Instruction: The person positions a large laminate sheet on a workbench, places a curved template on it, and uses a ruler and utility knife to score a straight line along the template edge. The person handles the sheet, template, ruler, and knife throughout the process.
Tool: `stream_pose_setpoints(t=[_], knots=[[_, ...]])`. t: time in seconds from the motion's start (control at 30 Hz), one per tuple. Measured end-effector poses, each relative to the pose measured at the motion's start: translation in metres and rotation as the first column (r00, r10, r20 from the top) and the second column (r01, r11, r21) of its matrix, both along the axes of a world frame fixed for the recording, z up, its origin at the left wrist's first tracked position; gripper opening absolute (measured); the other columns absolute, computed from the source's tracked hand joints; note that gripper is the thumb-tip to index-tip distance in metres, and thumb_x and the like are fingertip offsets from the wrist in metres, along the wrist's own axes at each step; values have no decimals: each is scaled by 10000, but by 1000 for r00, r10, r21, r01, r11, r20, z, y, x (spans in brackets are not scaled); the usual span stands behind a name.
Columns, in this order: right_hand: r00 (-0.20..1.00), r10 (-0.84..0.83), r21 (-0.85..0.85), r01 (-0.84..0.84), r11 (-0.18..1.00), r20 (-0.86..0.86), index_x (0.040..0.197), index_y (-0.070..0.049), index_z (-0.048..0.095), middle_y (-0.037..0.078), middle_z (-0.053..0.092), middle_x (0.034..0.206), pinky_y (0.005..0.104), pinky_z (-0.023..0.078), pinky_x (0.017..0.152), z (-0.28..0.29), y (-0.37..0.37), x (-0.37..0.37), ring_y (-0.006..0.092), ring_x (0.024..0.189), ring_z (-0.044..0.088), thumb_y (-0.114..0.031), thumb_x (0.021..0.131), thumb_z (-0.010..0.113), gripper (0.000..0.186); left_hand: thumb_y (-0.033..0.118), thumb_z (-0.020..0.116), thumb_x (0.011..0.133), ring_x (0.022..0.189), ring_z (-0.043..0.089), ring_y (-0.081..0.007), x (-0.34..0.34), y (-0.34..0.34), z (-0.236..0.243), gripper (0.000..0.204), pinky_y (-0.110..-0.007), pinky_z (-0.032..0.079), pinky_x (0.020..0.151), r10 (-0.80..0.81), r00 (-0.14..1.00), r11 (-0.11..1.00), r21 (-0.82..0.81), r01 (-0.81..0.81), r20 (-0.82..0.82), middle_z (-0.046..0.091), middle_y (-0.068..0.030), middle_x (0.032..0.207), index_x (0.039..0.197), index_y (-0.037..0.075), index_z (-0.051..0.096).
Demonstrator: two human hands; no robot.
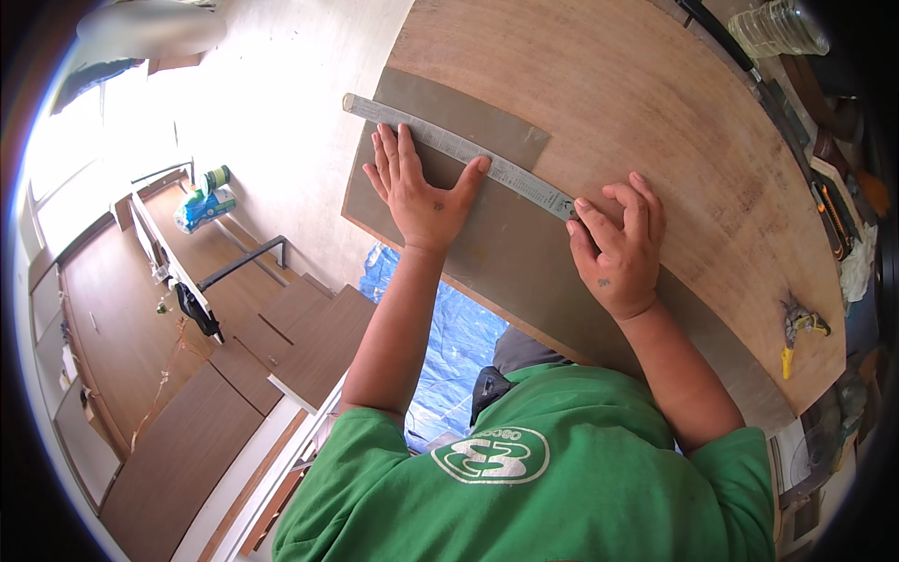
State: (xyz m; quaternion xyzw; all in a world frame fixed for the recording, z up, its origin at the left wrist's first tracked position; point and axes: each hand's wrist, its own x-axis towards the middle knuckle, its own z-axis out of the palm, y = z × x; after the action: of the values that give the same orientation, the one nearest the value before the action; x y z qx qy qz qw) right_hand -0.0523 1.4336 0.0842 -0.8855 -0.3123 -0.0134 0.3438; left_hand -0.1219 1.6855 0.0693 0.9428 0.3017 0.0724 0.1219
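Note:
A steel ruler (524,183) lies slantwise across a grey-brown sheet (524,258) that rests on a large plywood board (655,103). My left hand (426,201) is spread, its fingertips and thumb along the ruler's near edge, pressing it down. At the ruler's right end is my right hand (618,248), with thumb and index finger closed about that end and the other fingers raised and bent. A second edge of the grey-brown sheet shows beyond the ruler, with bare plywood past it.
Yellow-handled snips (798,330) lie on the board's right side. Beyond its right edge are a cutter knife (829,220), a clear plastic jar (777,28) and other tools. Blue tarp (459,356) covers the floor below. Brown panels (187,459) and a metal frame stand at left.

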Motion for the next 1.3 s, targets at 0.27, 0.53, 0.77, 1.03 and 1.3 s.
stream_pose_setpoints(t=[0.27,0.53,0.77,1.03,1.3], knots=[[1000,-3,-4,3,1000,1,1029,-131,753,103,577,1190,562,419,1077,-1,0,-1,407,1278,503,-158,779,822,261,686,797,751,1561,229,-412,1,0,0,1167,-572,81,1262,0,1000,1000,0,0,1,339,-280,1625,1536,-67,375],[1000,-3,4,3,1000,-3,1027,-131,755,101,582,1195,557,422,1076,-1,0,-1,403,1276,507,-159,779,824,259,701,791,751,1562,224,-414,0,1,1,1170,-578,80,1259,0,1000,1000,-5,0,4,336,-281,1625,1535,-66,382],[1000,-1,5,1,1000,-2,1017,-121,762,102,584,1191,554,425,1070,0,1,0,406,1271,509,-153,778,827,250,706,791,747,1561,227,-413,0,1,0,1174,-579,82,1258,-1,1000,1000,2,1,5,341,-286,1621,1534,-65,385],[1000,8,16,-8,1000,6,1015,-116,758,111,581,1189,555,431,1056,0,0,2,417,1276,491,-135,771,833,257,675,815,735,1556,249,-396,2,-1,0,1141,-553,109,1262,8,999,1000,2,-8,32,365,-274,1615,1515,-61,425],[997,35,1,-36,999,74,1014,-118,763,120,586,1179,567,443,1042,1,1,0,423,1247,512,-158,766,833,261,672,793,756,1561,251,-359,0,-3,12,1095,-537,95,1271,38,998,999,-5,-38,41,373,-247,1618,1512,-39,444]])
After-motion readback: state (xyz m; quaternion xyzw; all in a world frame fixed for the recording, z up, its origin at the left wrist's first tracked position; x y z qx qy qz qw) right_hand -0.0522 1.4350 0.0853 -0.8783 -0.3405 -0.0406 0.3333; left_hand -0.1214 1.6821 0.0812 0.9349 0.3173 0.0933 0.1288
